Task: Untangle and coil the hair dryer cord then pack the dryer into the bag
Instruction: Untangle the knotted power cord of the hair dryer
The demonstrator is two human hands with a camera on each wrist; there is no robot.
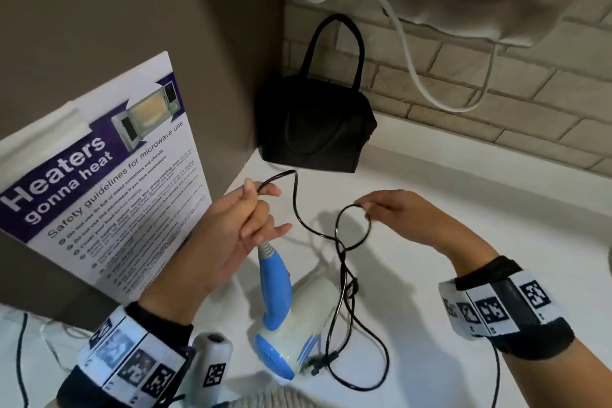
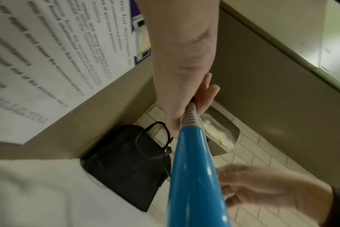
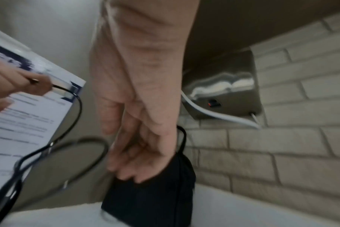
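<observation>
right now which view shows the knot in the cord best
The head view: the cord shows whole, with its twisted knot beside the hair dryer. The right wrist view catches blurred loops; the left wrist view barely shows it.

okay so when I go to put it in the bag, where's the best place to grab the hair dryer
Probably the blue handle. On the hair dryer it is the slim part, sticking up from the white body lying on the counter. Come from above, below the left hand that grips the cord at the handle's top.
</observation>
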